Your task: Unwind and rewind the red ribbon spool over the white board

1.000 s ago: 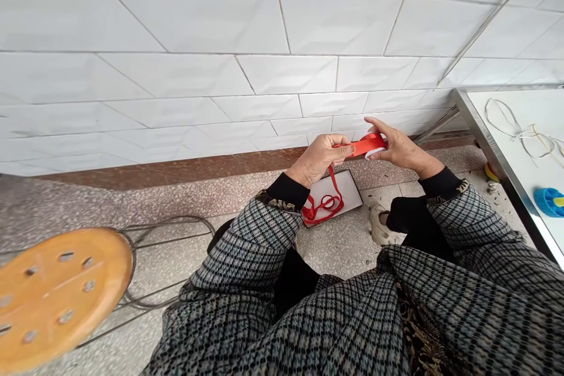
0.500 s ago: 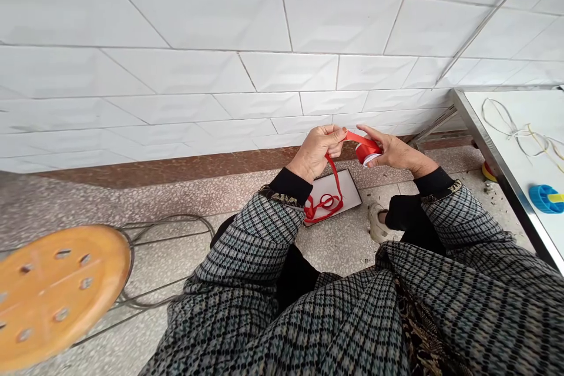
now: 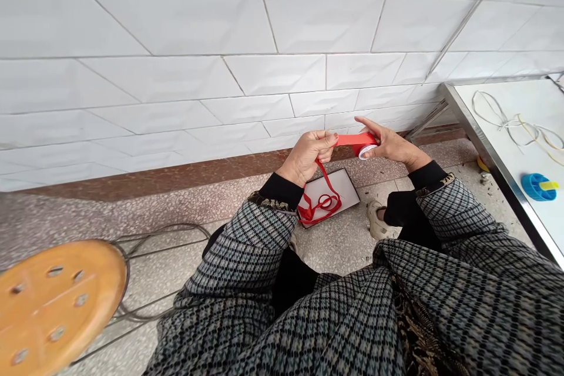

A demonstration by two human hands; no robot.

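Note:
My left hand [image 3: 309, 155] is closed, pinching a length of red ribbon [image 3: 348, 139] between thumb and fingers. In my right hand [image 3: 388, 142] sits the ribbon roll [image 3: 366, 151], a red spool with a white edge, held between thumb and fingers with one finger raised. The ribbon runs taut and flat between both hands. From beneath my left hand the loose ribbon hangs down into a shallow box [image 3: 346, 191] with a white inside and dark rim on the floor, where it lies in loops.
An orange round stool [image 3: 39, 305] with wire legs lies or stands at the left. White wall tiles [image 3: 291, 20] rise in front. At the right is a metal-edged table [image 3: 489, 147] carrying thin cables [image 3: 506, 123] and a blue spool [image 3: 538, 187] with a yellow part.
The ribbon between my hands now stretches flatter and a little longer. My left hand has shifted slightly left and down, and the view has moved a little.

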